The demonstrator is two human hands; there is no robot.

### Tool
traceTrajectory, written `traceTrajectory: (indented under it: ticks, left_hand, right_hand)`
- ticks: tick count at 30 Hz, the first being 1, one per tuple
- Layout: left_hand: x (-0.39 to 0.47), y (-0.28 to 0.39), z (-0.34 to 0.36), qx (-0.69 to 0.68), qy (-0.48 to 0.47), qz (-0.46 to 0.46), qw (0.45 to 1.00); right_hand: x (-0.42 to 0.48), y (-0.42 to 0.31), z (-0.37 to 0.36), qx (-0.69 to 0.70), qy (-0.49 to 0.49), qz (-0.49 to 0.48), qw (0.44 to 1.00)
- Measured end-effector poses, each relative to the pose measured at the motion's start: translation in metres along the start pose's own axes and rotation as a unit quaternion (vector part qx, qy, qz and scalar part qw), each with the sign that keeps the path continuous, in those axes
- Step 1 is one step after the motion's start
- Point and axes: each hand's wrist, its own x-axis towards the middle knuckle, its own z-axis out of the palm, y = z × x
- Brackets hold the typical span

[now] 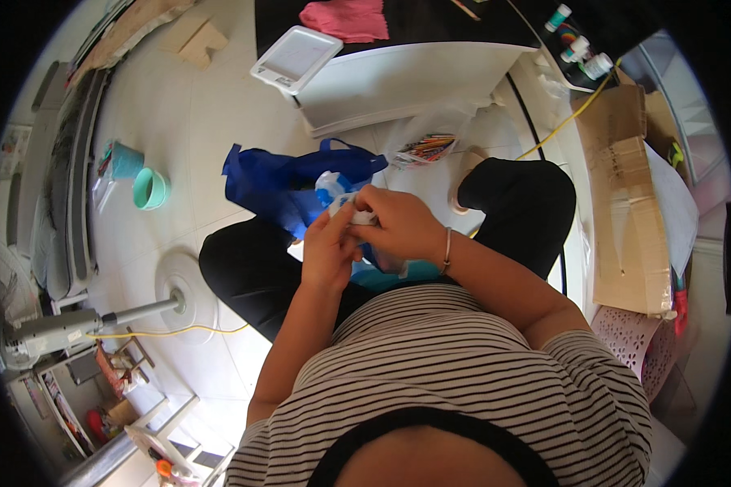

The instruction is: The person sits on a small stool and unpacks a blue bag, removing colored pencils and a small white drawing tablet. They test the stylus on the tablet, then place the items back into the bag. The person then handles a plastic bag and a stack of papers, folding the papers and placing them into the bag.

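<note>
Both of my hands meet in front of my lap around a white and blue plastic packet (331, 185) that bears writing. My left hand (329, 249) grips its near edge between thumb and fingers. With bent fingers, my right hand (396, 222) pinches the same packet from the other side. My fingers cover much of it, so its contents cannot be made out. Just beyond, between my knees, a blue fabric bag (268, 182) with handles lies slumped on the floor. Something teal (396, 275) shows under my wrists at my lap.
A clear plastic bag of colored pencils (426, 149) lies beyond my right knee. Ahead stands a black-topped table (438, 24) with a pink cloth (347, 19) and a white tablet-like board (296, 59) overhanging its edge. A mint cup (150, 189), a pedestal fan (55, 329) and a cardboard box (627, 225) flank me.
</note>
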Motion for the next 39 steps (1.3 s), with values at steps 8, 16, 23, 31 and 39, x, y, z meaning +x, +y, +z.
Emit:
traceTrajectory:
  ticks: [8,16,23,31,39]
  left_hand:
    - [-0.014,0.011,0.007,0.05,0.026,0.027,0.998]
    - [-0.018,0.024,0.019,0.549,-0.038,0.535,0.641]
    - [-0.018,0.023,0.039,0.587,-0.041,0.484,0.648]
    - [-0.003,0.0,0.018,0.592,0.008,0.493,0.638]
    - [0.011,-0.002,0.014,0.596,-0.062,0.482,0.639]
  right_hand:
    - [-0.007,-0.013,0.0,-0.049,0.053,-0.056,0.996]
    - [-0.004,-0.031,-0.011,0.094,0.161,-0.096,0.978]
    - [-0.011,-0.04,-0.03,0.098,0.166,-0.12,0.974]
    - [-0.01,-0.048,-0.034,0.124,0.213,-0.115,0.962]
    - [-0.015,-0.048,-0.043,0.078,0.222,-0.143,0.961]
